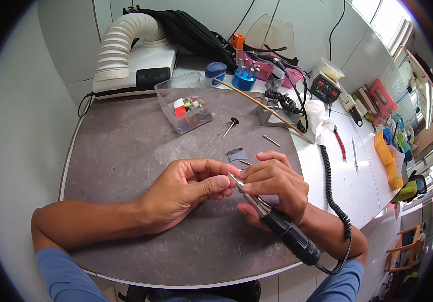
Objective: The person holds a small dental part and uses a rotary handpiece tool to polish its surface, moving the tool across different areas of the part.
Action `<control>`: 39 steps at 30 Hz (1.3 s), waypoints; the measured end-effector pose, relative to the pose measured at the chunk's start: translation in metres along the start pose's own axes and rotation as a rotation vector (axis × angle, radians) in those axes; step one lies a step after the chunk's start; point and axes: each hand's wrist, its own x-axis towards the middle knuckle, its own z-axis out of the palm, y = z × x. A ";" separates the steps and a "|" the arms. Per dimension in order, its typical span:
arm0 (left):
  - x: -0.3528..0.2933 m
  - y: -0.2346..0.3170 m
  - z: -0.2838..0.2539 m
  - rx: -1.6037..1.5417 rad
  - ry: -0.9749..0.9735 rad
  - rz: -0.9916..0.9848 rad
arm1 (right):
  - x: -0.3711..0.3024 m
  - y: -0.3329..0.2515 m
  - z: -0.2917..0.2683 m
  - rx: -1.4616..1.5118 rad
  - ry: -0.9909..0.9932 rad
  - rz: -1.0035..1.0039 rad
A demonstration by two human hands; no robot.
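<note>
My right hand point(277, 182) is wrapped round a black and silver rotary handpiece point(289, 232), its narrow tip angled up and to the left. At that tip my left hand point(189, 189) has thumb and forefinger pinched together. Whatever sits between those left fingers is too small to name. Just beyond my hands lie a scrap of dark grey abrasive sheet point(236, 154) and a short metal shank point(245, 162), partly hidden by my right fingers. Farther off are another thin metal rod point(272, 141) and a dark round-headed bit point(234, 122) on a long shank.
A clear plastic box point(163, 98) with small coloured bits stands at the far left of the dark mat. A wooden stick point(246, 98) leans across a metal block point(267, 117). The handpiece's coiled cord point(328, 176) runs along the right, near red-handled pliers point(341, 145).
</note>
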 end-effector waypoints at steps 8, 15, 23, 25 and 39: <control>0.000 0.001 0.001 0.015 0.010 -0.013 | 0.000 0.000 0.000 0.006 0.004 0.002; -0.001 0.000 0.000 0.041 0.013 -0.016 | 0.001 0.000 0.000 0.009 0.002 0.013; -0.001 0.001 0.001 0.025 0.008 -0.016 | 0.001 0.000 0.000 0.005 0.003 0.010; 0.000 0.000 0.001 0.018 0.005 -0.018 | 0.000 -0.001 0.000 0.009 0.000 0.008; 0.001 -0.001 -0.002 0.002 -0.011 -0.008 | -0.001 0.002 0.000 -0.002 0.015 0.008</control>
